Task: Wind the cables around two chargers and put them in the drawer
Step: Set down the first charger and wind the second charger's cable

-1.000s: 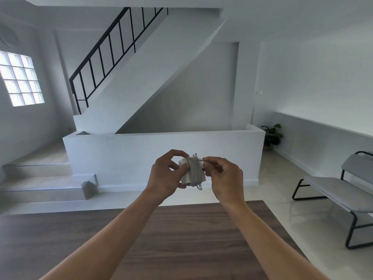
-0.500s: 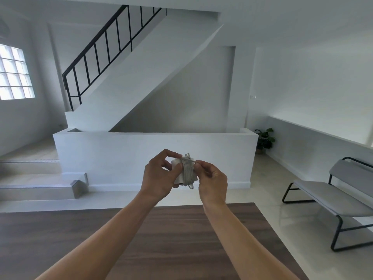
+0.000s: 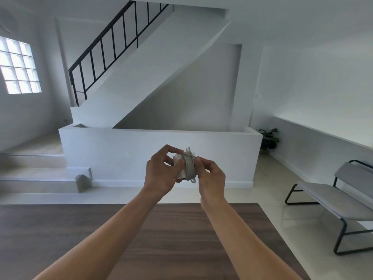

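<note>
Both hands are held up at chest height, above the far edge of a dark wooden table [image 3: 60,239]. A white charger [image 3: 177,166] is gripped by the left hand [image 3: 161,174], with the thumb on its near face and the fingers curled over the top. Grey cable [image 3: 188,167] is seen wound in tight loops around the charger's middle, and two metal prongs [image 3: 188,148] are seen standing up from its top. The upper run of the cable is pinched between the thumb and forefinger of the right hand [image 3: 212,176], just beside the coil. A short free end with the plug [image 3: 194,181] is seen hanging below the loops.

The step in hand is judged to be the finish of the winding of this one charger, since almost no loose cable is left. For the next move, the free end would need to be tucked under a loop or pressed flat, so that the coil is not loosened when the charger is carried. No second charger and no drawer are shown. A staircase [image 3: 141,63], a bench [image 3: 347,201] and a potted plant [image 3: 269,138] are seen beyond.
</note>
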Tool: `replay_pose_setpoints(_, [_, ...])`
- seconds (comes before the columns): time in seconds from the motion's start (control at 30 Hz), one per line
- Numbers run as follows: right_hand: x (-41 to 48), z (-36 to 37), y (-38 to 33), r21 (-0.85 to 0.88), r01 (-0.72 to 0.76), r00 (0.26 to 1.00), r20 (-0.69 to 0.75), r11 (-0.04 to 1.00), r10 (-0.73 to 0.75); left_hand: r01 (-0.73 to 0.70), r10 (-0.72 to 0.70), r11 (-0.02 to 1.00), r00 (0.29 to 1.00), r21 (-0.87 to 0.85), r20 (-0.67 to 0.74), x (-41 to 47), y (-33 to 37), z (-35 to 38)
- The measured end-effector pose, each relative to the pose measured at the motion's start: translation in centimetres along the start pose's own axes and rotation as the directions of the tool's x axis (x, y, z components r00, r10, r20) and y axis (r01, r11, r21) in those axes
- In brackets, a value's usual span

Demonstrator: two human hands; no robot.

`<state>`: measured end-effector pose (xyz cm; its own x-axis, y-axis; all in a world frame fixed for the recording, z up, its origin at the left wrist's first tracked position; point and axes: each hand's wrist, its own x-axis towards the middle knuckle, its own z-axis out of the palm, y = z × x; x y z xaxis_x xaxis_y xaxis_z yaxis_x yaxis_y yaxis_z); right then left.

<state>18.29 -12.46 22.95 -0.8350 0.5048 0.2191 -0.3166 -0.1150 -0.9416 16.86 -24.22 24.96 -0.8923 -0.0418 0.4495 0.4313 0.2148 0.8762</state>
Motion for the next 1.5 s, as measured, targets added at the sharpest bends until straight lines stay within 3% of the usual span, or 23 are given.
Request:
replay_pose_setpoints(0.23, [-0.6, 0.0, 1.7, -0.126, 0.108, 0.993, -0.038, 0.986, -0.114, 0.02, -0.02, 1.0, 1.0, 0.002, -0.017, -0.4, -0.7, 0.3])
replay_pose_setpoints(0.4, [1.3, -1.7, 1.4, -0.331, 0.256, 0.96, 0.199, 0.908, -0.198, 0.023, -0.023, 1.0, 1.0, 0.002, 0.01, -0.1, -1.1, -0.2])
replay_pose_setpoints(0.63, [2.7, -1.1, 0.6, -0.321, 0.29, 0.947, 0.233, 0.902, -0.221, 0.027, -0.028, 0.999, 0.998, -0.035, -0.048, 0.7, -1.2, 0.4])
replay_pose_setpoints(0.83, [5.1, -1.0, -1.3, -0.395, 0.353, 0.886, 0.431, 0.848, -0.168, 0.014, -0.018, 0.999, 0.996, -0.047, -0.084, 1.4, -0.8, 0.3])
replay_pose_setpoints(1.2, [3.4, 0.1, 0.2, -0.399, 0.33, 0.918, 0.346, 0.855, -0.193, 0.044, -0.046, 0.999, 0.991, -0.016, -0.125, 1.4, -2.3, 0.0])
replay_pose_setpoints(1.33, [2.3, 0.5, 0.9, -0.402, 0.401, 0.871, 0.446, 0.823, -0.206, 0.056, -0.061, 0.998, 0.989, -0.04, -0.135, 1.9, -2.3, -0.3])
replay_pose_setpoints(1.5, [2.4, 0.7, 0.9, -0.406, 0.425, 0.883, 0.384, 0.809, -0.271, 0.048, -0.056, 0.997, 0.989, -0.054, -0.141, 1.8, -2.3, 0.1])
